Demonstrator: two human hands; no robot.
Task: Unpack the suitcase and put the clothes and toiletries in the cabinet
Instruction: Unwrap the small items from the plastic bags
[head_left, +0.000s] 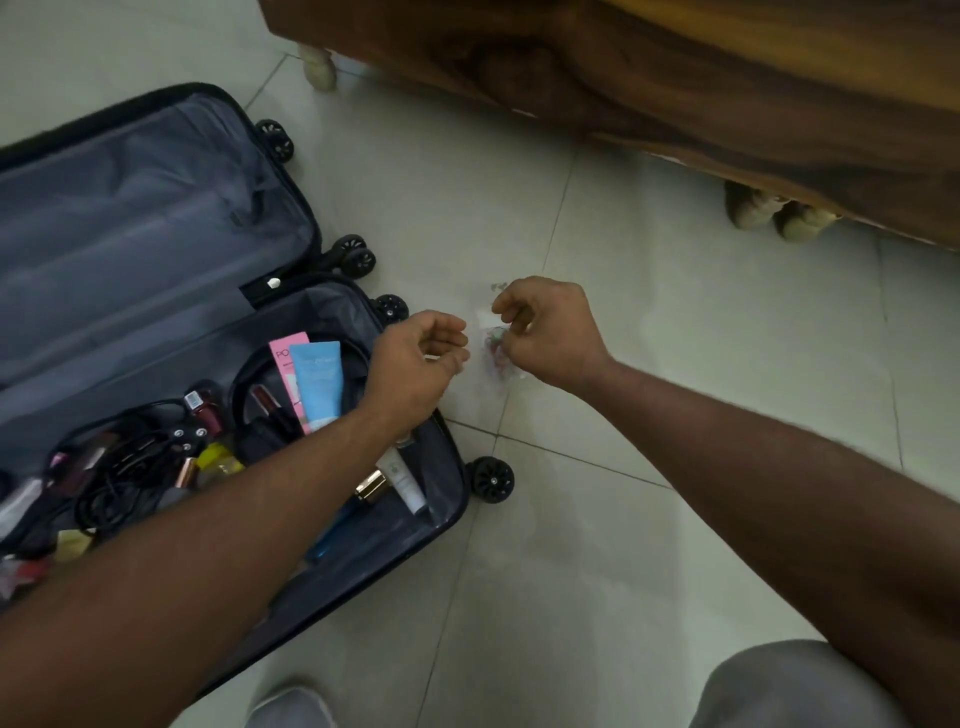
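Observation:
An open dark suitcase (171, 218) lies on the floor at the left. Its near half holds toiletries: a blue tube (317, 382), a pink tube (287, 364), a white tube (405, 480), small bottles and a black cable (124, 467). Over the floor just right of the suitcase, a small clear plastic pouch (496, 356) with tiny colourful items hangs between my hands. My right hand (550, 332) pinches its top edge. My left hand (415, 364) has its fingers curled at the pouch's left edge; whether it pinches the pouch is unclear.
A brown wooden piece of furniture (649, 78) on short pale legs (319, 67) stands along the top and right. Pale floor tiles (675, 364) spread between it and the suitcase. My grey-clad knee (795, 686) is at the bottom right.

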